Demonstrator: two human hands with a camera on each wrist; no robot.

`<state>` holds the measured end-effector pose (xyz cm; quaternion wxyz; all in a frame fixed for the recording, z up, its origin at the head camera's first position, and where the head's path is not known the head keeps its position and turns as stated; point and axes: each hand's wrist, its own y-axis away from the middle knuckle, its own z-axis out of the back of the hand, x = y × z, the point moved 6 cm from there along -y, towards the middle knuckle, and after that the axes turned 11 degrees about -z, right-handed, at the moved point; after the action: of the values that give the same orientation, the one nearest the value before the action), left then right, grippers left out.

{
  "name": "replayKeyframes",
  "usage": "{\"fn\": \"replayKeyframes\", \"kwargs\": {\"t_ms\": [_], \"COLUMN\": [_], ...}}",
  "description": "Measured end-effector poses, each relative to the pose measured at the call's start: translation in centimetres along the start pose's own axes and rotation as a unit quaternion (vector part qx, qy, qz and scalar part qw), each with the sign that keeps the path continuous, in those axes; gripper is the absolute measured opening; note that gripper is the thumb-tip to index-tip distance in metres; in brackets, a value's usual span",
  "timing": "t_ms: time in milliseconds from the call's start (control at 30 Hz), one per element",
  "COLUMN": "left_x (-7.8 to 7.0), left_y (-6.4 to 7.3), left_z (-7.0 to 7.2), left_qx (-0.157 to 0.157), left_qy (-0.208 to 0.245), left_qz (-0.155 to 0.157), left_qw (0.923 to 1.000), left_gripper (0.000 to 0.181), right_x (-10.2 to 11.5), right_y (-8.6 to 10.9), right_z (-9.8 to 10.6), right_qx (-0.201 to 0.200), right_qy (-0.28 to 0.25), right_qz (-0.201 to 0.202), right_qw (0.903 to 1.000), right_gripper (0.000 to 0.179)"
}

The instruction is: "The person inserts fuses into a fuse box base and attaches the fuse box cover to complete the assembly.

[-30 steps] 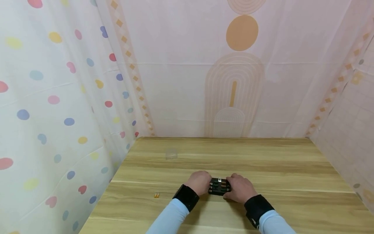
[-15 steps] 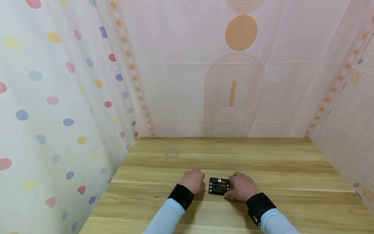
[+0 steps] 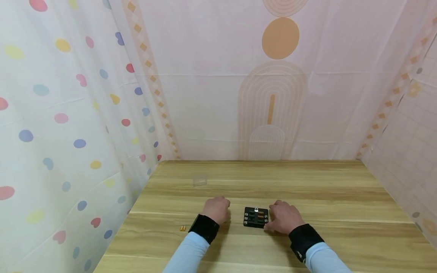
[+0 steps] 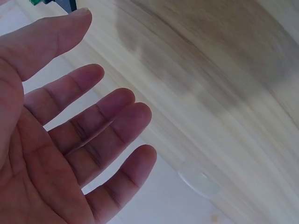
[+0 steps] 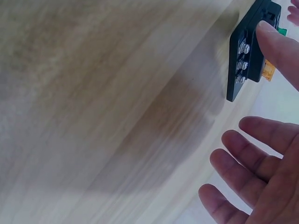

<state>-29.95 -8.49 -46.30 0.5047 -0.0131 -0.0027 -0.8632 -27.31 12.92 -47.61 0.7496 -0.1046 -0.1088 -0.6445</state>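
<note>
A black fuse block [image 3: 256, 217] with screw terminals lies flat on the wooden table, carrying green and orange blade fuses. My right hand [image 3: 282, 218] is at its right side; in the right wrist view the thumb [image 5: 280, 51] overlaps the block's edge, though I cannot tell whether it touches. The other right fingers [image 5: 240, 175] are spread and hold nothing. To the left of the block, apart from it, is my left hand [image 3: 216, 210]. Its fingers [image 4: 100, 135] are relaxed and hold nothing in the left wrist view. Small orange blade fuses [image 3: 183, 228] lie farther left.
A clear plastic cover [image 3: 200, 179] rests toward the back left of the table [image 3: 307, 182]. Patterned curtains [image 3: 211, 94] hang behind the table's far edge and along both sides.
My left hand has come away from the fuse block and moved left. My right hand has loosened and shifted slightly right, while the block stays in place.
</note>
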Motion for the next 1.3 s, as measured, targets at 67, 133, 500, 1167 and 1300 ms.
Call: {"fn": "replayKeyframes", "kwargs": {"t_ms": [67,133,500,1167,1300], "left_x": [0.4,0.8,3.0,8.3,8.8], "left_y": [0.3,0.6,2.2,4.9,5.4], "left_z": [0.0,0.0,0.4,1.2,1.0], "left_qx": [-0.002,-0.007,-0.032,-0.048,-0.047], "left_qy": [0.005,0.013,0.056,0.124,0.125], "left_qz": [0.004,0.006,0.02,0.112,0.119], "left_qw": [1.0,0.9999,0.9977,0.9848,0.9839], "left_gripper": [0.018,0.019,0.027,0.033,0.033], "right_x": [0.0,0.0,0.1,0.1,0.1], "right_y": [0.0,0.1,0.2,0.1,0.2], "right_z": [0.0,0.1,0.1,0.5,0.5], "right_qx": [0.001,0.002,0.008,0.009,0.01], "right_qy": [0.0,0.001,0.001,0.006,0.004], "right_qz": [-0.002,-0.002,-0.003,-0.005,-0.006], "right_qw": [1.0,1.0,1.0,0.9999,0.9999], "right_gripper": [0.068,0.069,0.071,0.07,0.07]}}
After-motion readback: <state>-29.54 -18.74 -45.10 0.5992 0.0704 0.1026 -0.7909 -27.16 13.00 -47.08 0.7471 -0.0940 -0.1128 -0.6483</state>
